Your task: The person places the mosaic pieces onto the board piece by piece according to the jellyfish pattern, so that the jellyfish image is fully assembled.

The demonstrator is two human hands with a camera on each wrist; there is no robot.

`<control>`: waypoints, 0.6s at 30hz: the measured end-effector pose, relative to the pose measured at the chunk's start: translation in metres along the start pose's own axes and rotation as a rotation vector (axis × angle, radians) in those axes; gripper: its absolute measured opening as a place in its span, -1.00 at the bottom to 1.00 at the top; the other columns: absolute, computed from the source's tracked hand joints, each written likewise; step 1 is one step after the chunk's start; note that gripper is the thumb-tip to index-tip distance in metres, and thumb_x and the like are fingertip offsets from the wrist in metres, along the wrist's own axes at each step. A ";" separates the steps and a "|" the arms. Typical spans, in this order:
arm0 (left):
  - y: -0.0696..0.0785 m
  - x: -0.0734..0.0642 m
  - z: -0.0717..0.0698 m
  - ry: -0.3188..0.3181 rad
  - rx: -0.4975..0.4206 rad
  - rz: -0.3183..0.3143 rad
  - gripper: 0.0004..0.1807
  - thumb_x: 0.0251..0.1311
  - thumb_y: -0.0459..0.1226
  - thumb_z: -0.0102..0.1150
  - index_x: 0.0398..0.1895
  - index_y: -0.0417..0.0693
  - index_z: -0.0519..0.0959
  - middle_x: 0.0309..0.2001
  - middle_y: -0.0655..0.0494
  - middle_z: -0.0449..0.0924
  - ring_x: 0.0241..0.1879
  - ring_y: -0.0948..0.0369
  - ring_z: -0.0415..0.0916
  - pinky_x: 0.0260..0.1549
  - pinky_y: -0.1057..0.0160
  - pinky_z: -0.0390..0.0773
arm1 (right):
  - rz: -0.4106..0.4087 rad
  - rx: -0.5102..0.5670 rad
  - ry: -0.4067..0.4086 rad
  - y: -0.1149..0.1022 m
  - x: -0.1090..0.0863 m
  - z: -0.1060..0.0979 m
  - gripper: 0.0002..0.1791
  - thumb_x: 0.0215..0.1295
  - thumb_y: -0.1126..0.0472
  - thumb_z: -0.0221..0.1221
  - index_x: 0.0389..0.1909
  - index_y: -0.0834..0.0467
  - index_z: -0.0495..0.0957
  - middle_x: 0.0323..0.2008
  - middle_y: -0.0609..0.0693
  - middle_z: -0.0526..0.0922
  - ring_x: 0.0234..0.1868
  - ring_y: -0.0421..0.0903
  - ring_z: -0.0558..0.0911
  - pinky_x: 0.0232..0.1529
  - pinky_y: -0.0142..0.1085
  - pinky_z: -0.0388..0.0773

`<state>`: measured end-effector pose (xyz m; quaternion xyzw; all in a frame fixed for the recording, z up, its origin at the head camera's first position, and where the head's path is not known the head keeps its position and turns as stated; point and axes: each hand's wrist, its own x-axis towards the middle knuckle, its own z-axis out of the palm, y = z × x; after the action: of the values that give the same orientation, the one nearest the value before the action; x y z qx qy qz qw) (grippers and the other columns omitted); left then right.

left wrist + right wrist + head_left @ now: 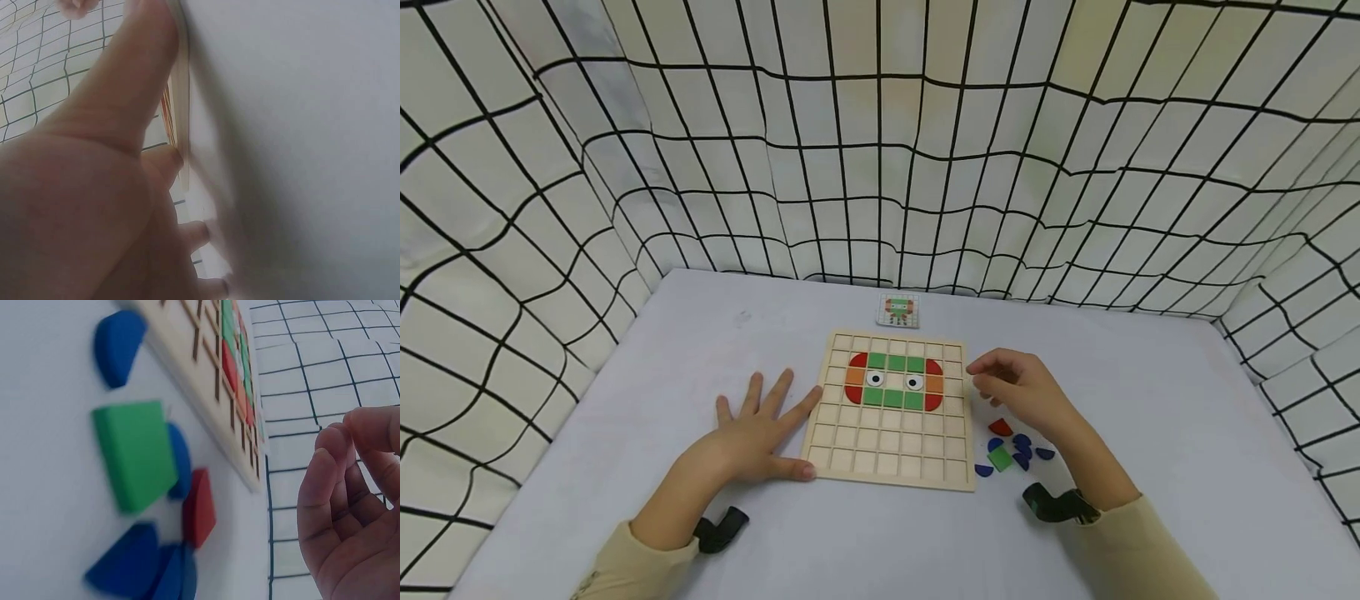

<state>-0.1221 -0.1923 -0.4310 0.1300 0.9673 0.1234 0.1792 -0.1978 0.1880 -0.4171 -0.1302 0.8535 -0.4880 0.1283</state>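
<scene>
A wooden grid board (pixel 880 442) lies on the table. In its upper part sit green squares (pixel 897 362), red rounded corner pieces (pixel 853 394), orange pieces (pixel 934 384) and two eye pieces (pixel 875 378). My left hand (pixel 752 442) spreads its fingers at the board's left side, thumb at the lower left corner and index fingertip at the left edge. Just past the board's right edge hovers my right hand (pixel 1018 387), fingers loosely bent, nothing visible between them. Below it lie a green square (pixel 134 453), a red piece (pixel 199 509) and several blue half-round pieces (pixel 119 347).
A small picture card (pixel 898 310) with a coloured grid figure lies behind the board. White walls with black netting (pixel 880 167) enclose the back and sides of the white-covered table (pixel 1150 400). Black wrist devices (pixel 721 530) are worn on both wrists.
</scene>
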 end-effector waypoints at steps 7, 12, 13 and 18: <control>0.000 0.001 0.000 0.003 -0.007 0.005 0.22 -0.12 0.40 0.29 0.61 0.24 -0.01 0.59 -0.28 -0.31 0.48 -0.47 -0.47 0.11 -0.69 -0.36 | 0.024 0.001 0.033 0.020 -0.024 -0.015 -0.73 0.42 0.16 0.20 0.02 0.22 0.60 -0.14 0.19 0.67 -0.22 0.09 0.62 -0.22 -0.25 0.66; -0.001 0.001 0.000 -0.003 -0.007 0.000 0.23 -0.12 0.41 0.29 0.61 0.25 -0.01 0.59 -0.28 -0.33 0.48 -0.47 -0.48 0.12 -0.68 -0.37 | 0.040 -0.004 0.055 0.028 -0.038 -0.024 -0.73 0.42 0.16 0.20 0.02 0.22 0.60 -0.15 0.19 0.67 -0.22 0.10 0.63 -0.26 -0.23 0.66; -0.001 0.001 0.000 -0.004 -0.006 -0.001 0.23 -0.11 0.41 0.29 0.61 0.25 -0.01 0.59 -0.28 -0.33 0.48 -0.46 -0.48 0.12 -0.68 -0.36 | 0.041 -0.008 0.062 0.030 -0.040 -0.026 -0.73 0.42 0.15 0.20 0.02 0.22 0.60 -0.17 0.20 0.67 -0.22 0.10 0.63 -0.27 -0.23 0.66; -0.001 0.001 0.000 -0.005 0.002 0.001 0.22 -0.10 0.41 0.27 0.61 0.25 -0.02 0.59 -0.27 -0.33 0.48 -0.46 -0.47 0.12 -0.68 -0.35 | 0.051 -0.027 0.094 0.038 -0.049 -0.033 -0.71 0.43 0.12 0.20 0.03 0.20 0.59 -0.19 0.18 0.67 -0.20 0.09 0.64 -0.22 -0.25 0.67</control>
<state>-0.1229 -0.1929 -0.4311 0.1309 0.9670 0.1224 0.1813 -0.1673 0.2499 -0.4288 -0.0868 0.8680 -0.4788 0.0986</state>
